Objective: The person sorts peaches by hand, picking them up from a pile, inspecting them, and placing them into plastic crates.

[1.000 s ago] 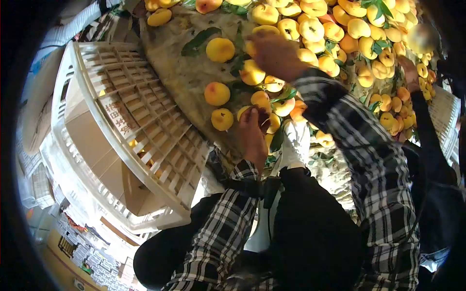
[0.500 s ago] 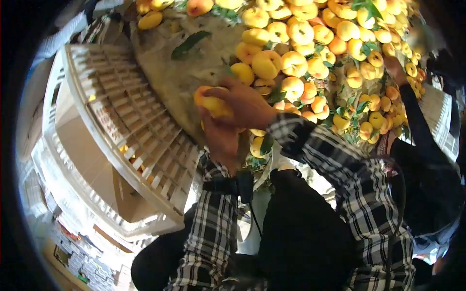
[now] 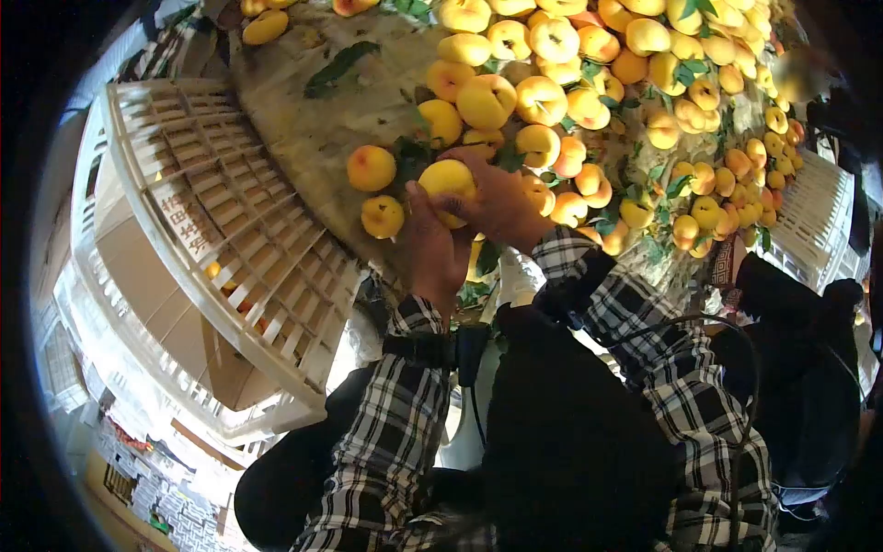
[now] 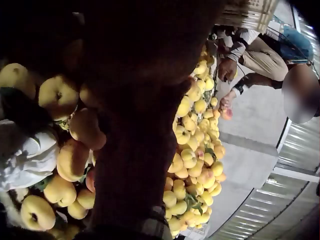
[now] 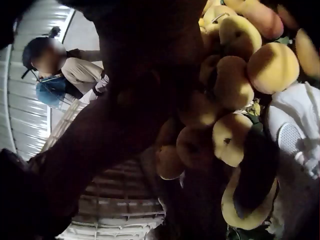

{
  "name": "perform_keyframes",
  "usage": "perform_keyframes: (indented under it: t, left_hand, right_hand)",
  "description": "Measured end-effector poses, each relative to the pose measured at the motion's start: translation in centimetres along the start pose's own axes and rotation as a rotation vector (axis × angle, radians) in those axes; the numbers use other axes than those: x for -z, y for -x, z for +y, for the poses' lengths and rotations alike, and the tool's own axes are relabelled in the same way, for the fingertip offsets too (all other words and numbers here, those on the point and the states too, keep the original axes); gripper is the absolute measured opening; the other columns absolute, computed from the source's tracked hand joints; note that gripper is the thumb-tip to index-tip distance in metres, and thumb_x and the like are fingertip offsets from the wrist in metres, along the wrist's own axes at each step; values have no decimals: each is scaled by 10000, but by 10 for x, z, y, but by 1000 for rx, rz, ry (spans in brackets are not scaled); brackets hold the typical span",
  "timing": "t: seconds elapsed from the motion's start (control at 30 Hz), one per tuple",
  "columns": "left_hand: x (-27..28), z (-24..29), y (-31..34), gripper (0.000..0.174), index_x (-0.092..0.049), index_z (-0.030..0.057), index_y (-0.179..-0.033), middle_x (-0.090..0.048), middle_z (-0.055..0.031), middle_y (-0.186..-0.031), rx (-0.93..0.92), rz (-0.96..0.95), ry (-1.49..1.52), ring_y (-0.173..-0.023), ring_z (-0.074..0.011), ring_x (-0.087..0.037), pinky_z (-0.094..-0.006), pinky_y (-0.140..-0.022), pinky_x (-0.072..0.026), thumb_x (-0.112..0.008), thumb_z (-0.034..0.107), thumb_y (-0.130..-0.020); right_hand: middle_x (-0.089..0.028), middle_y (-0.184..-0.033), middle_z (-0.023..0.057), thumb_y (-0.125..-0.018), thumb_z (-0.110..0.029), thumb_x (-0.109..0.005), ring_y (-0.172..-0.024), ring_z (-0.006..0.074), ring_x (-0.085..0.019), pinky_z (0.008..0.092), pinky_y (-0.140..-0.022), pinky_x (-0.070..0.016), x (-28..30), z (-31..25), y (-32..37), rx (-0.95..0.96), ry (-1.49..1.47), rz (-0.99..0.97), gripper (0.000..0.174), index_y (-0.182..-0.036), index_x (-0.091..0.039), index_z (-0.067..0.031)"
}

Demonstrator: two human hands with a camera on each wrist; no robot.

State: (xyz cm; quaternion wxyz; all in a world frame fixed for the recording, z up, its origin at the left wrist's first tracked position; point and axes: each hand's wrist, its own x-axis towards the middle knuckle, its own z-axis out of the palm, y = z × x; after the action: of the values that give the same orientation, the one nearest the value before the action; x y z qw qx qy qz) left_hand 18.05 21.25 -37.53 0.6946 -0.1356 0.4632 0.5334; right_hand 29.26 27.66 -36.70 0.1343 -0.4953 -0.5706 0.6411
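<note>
Both hands meet around one yellow peach [image 3: 448, 189] in the head view, close over the near left edge of the fruit pile. My right hand [image 3: 504, 204] grips it from the right, its fingers bent round the far side. From below, my left hand [image 3: 436, 247] holds it with the thumb up against its left side. Two loose peaches, one with a red blush [image 3: 371, 167] and one smaller [image 3: 382, 217], lie just left of the hands. In the wrist views the left hand [image 4: 135, 95] and right hand [image 5: 135, 95] are dark shapes, and the held peach is hidden.
A white plastic crate [image 3: 221, 230] leans at the left, with cardboard inside. Peaches [image 3: 552, 97] with green leaves spread over a pale sheet [image 3: 294, 120]. A white shoe [image 3: 520, 276] stands beside the fruit. Another person [image 3: 791, 340] sits at the right near a second crate [image 3: 814, 216].
My right hand came back from the pile to my left hand, and both now hold a peach. Since half a second ago they shifted slightly right, uncovering the two loose peaches at left.
</note>
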Motion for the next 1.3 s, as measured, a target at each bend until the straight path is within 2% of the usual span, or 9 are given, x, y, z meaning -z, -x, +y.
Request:
perform_keyframes:
  t: [0.13, 0.2, 0.3, 0.5, 0.6, 0.9, 1.0, 1.13, 1.3]
  left_hand:
    - [-16, 1, 11, 613, -517, 89, -1167, -587, -83, -1139, -80, 69, -222, -1027, -217, -598, -338, -856, -521, -357, 625, -917]
    - [-6, 3, 0, 618, -511, 95, -1173, -592, -79, -1130, 74, 17, -107, -1002, -200, -611, -319, -819, -538, -345, 632, -916]
    - [-9, 3, -1, 625, -494, 97, -1196, -592, -77, -1128, 191, -3, 58, -997, -192, -615, -322, -824, -542, -335, 633, -918]
    - [-25, -1, 7, 631, -470, 100, -1233, -573, -88, -1169, 146, 33, 120, -1019, -226, -606, -348, -870, -526, -326, 630, -921]
    - [-21, -5, 5, 627, -468, 107, -1241, -567, -85, -1183, 121, 88, 124, -1033, -235, -602, -358, -878, -521, -317, 627, -925]
    - [-30, 2, 9, 656, -471, 118, -1262, -557, -69, -1209, 250, -30, 41, -1081, -230, -575, -394, -911, -481, -312, 651, -914]
    - [-34, -2, 7, 597, -470, 116, -1262, -563, -72, -1201, 209, -63, -65, -1072, -236, -578, -411, -913, -482, -388, 598, -920]
    - [-35, -5, 9, 543, -467, 105, -1264, -571, -71, -1190, 136, -152, -223, -1066, -244, -582, -400, -913, -483, -494, 522, -916]
    - [-37, -6, 11, 549, -464, 92, -1266, -564, -74, -1185, 103, -185, -205, -1084, -223, -568, -395, -914, -471, -481, 521, -924]
  right_hand:
    - [-523, -1230, 143, -766, -347, -748, -1093, 234, -564, 359, -901, -474, 6, -2, 13, 18, -150, -84, 761, -1358, -358, -71]
    - [-454, -1313, 161, -808, -343, -720, -1141, 241, -528, 357, -961, -442, 14, -1, 20, 188, -292, -163, 811, -1421, -265, -70]
    - [-383, -1376, 142, -820, -297, -711, -1187, 225, -488, 354, -988, -428, 17, 8, 19, 198, -367, -194, 823, -1454, -224, -101]
    - [-413, -1332, 102, -842, -260, -683, -1194, 210, -458, 338, -989, -407, 15, 8, 15, 86, -479, -187, 694, -1397, -306, -83]
    - [-420, -1310, 103, -851, -264, -668, -1173, 207, -459, 336, -984, -400, 7, 9, 10, 199, -336, -113, 644, -1366, -333, -70]
    - [-491, -1210, 125, -835, -333, -682, -1118, 204, -500, 335, -960, -425, 15, 15, 12, 217, -341, -74, 701, -1368, -322, -54]
    - [-499, -1199, 120, -840, -370, -669, -1134, 202, -488, 337, -952, -430, 23, 23, 10, 11, -560, -28, 690, -1351, -346, -35]
    - [-524, -1129, 100, -894, -502, -531, -1018, 184, -542, 314, -911, -440, 27, 18, 13, -108, -904, -78, 630, -1290, -403, -29]
    - [-572, -994, 69, -933, -501, -468, -913, 141, -566, 288, -818, -463, 22, 9, 12, -180, -926, -20, 508, -1147, -495, -40]
